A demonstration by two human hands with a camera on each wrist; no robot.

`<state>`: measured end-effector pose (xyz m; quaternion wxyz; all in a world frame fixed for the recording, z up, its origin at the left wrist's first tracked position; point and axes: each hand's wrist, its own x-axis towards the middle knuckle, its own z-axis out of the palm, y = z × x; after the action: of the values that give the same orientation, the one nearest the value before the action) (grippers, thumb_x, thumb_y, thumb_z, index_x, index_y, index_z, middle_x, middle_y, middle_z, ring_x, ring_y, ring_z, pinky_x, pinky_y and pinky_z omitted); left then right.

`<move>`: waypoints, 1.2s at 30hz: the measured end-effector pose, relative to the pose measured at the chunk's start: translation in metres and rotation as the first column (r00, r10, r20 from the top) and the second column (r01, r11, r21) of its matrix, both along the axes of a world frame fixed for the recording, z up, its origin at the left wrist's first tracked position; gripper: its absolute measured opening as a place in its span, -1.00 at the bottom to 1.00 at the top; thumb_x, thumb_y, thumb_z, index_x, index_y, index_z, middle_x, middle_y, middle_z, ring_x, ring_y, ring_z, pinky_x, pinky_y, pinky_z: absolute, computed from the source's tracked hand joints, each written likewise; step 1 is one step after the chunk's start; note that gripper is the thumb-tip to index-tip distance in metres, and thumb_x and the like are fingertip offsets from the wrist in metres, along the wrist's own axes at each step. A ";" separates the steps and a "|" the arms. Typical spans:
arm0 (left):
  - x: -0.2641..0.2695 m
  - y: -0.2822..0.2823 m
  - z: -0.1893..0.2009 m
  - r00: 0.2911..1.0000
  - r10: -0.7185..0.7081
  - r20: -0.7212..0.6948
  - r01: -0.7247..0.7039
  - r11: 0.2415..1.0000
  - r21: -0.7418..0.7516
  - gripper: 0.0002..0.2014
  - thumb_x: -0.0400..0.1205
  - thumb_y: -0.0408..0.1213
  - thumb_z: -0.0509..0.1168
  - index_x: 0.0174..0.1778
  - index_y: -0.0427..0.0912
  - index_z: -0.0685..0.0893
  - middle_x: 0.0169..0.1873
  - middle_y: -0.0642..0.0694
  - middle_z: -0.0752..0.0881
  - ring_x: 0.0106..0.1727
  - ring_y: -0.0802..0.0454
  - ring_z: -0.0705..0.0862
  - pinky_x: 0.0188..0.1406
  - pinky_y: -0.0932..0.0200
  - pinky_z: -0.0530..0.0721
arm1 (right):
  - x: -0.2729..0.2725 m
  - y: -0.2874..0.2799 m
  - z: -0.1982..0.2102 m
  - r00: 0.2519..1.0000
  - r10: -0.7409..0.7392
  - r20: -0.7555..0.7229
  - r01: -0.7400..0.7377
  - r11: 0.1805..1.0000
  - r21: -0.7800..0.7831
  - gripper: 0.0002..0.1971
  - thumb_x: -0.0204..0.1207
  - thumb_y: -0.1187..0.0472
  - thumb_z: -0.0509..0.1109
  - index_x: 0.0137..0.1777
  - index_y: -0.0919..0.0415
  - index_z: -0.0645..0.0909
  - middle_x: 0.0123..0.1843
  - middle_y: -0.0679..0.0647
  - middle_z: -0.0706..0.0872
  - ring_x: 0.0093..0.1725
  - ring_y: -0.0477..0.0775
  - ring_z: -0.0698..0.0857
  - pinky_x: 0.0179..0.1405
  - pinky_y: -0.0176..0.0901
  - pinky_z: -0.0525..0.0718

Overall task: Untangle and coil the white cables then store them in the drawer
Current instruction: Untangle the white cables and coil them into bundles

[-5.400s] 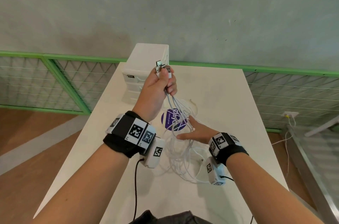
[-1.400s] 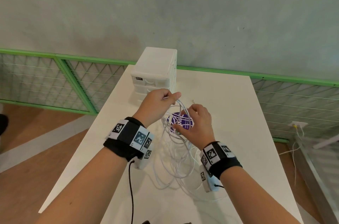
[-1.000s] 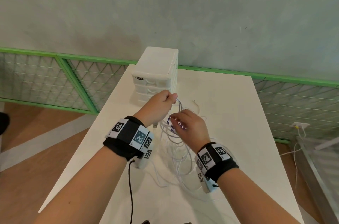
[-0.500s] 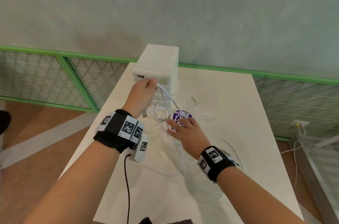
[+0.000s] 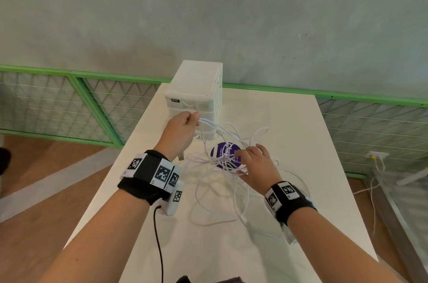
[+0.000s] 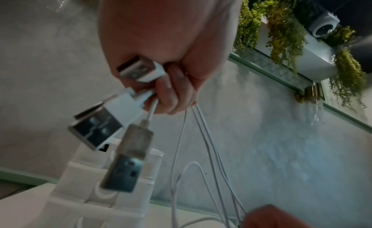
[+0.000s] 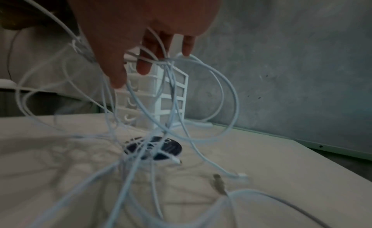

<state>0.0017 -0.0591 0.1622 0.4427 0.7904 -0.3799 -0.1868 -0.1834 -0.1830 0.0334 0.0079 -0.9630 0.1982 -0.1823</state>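
cables tangled on table w/ loops over purple disc. l hand grips plug ends; r hand loosely spread, strands threaded thru fingers. nothing coiled yet; drawers closed. early stage.

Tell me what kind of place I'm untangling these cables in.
Probably a plain indoor workspace, maybe an office or studio corner. A white table stands against a bare grey wall, green-framed mesh panels run along its base, and a small white drawer unit stands on the table.
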 end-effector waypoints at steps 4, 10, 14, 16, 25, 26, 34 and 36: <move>-0.006 -0.008 0.004 0.999 -0.036 0.004 0.036 0.999 -0.019 -0.67 0.76 -0.10 0.07 -0.25 -0.13 0.56 -0.49 -0.03 0.45 -0.49 0.05 0.39 -0.45 0.16 0.31 | 0.020 0.013 0.013 0.997 -0.075 -0.014 0.074 0.996 -0.056 -0.58 -0.06 0.24 0.64 -0.14 -0.03 0.73 -0.43 -0.09 0.68 -0.26 0.10 0.67 -0.07 0.03 0.67; 0.001 -0.005 -0.006 1.000 -0.023 0.010 0.022 0.993 0.115 -0.64 0.68 0.05 0.18 -0.06 -0.22 0.58 -0.32 -0.02 0.55 -0.26 -0.01 0.53 -0.34 0.18 0.39 | 0.034 0.009 0.041 0.975 -0.140 0.172 0.101 0.971 0.219 -0.72 0.25 0.36 0.55 -0.09 0.00 0.79 -0.17 0.09 0.65 -0.21 0.21 0.66 -0.16 -0.05 0.44; -0.004 -0.002 -0.022 0.995 -0.095 -0.045 0.103 0.966 0.237 -0.48 0.48 0.13 0.43 0.17 -0.21 0.60 -0.02 0.00 0.62 0.03 0.03 0.59 -0.12 0.17 0.46 | 0.041 0.010 0.068 0.960 -0.172 0.220 0.059 0.895 0.443 -0.64 0.40 0.43 0.35 0.08 0.05 0.77 0.01 0.04 0.74 -0.04 0.10 0.68 -0.03 -0.06 0.59; -0.003 -0.002 -0.027 0.988 -0.117 -0.098 0.137 0.962 0.236 -0.47 0.42 0.13 0.48 0.15 -0.19 0.67 0.00 0.01 0.68 0.06 0.04 0.63 -0.10 0.20 0.48 | 0.042 0.009 0.074 0.960 -0.183 0.212 0.059 0.872 0.487 -0.63 0.41 0.44 0.35 0.08 0.04 0.77 0.04 -0.02 0.75 -0.03 0.02 0.71 -0.07 -0.20 0.59; 0.001 0.006 -0.034 0.983 -0.166 -0.079 0.179 0.959 0.221 -0.79 0.45 -0.16 0.54 -0.29 -0.25 0.75 -0.44 -0.06 0.68 -0.40 0.11 0.55 -0.45 0.33 0.36 | 0.030 -0.017 0.087 0.799 -0.447 0.402 0.070 0.734 0.676 -0.58 0.39 0.50 0.19 0.00 0.01 0.69 -0.16 -0.01 0.81 -0.10 0.05 0.78 -0.01 0.11 0.73; 0.002 0.006 -0.034 0.986 -0.152 -0.069 0.163 0.969 0.187 -0.76 0.46 -0.17 0.52 -0.26 -0.31 0.76 -0.40 -0.14 0.71 -0.38 0.08 0.56 -0.41 0.29 0.36 | 0.028 -0.021 0.086 0.781 -0.471 0.410 0.073 0.721 0.690 -0.58 0.38 0.50 0.18 -0.01 0.00 0.68 -0.17 0.00 0.80 -0.10 0.06 0.78 -0.02 0.13 0.73; 0.002 -0.006 -0.023 0.991 -0.133 -0.007 0.133 0.981 0.142 -0.66 0.46 -0.11 0.52 -0.40 -0.34 0.69 -0.50 -0.09 0.57 -0.45 0.10 0.49 -0.51 0.33 0.30 | 0.022 -0.011 0.087 0.916 -0.182 0.358 -0.016 0.874 0.485 -0.40 0.32 0.47 0.26 0.35 0.01 0.56 0.11 0.02 0.67 0.14 0.02 0.59 0.20 -0.11 0.52; 0.001 -0.007 -0.022 0.995 -0.090 -0.032 0.093 0.992 0.089 -0.71 0.46 -0.16 0.52 -0.26 -0.38 0.76 -0.42 -0.18 0.68 -0.37 0.05 0.56 -0.43 0.27 0.37 | 0.022 -0.009 0.093 0.939 -0.133 0.318 -0.061 0.845 0.531 -0.46 0.34 0.43 0.24 0.31 0.03 0.61 0.07 0.02 0.69 0.12 0.01 0.62 0.20 -0.13 0.54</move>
<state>0.0028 -0.0663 0.1398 0.4025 0.7889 -0.4007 -0.2349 -0.1611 -0.1922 0.1264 0.3061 -0.8719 0.2547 -0.2849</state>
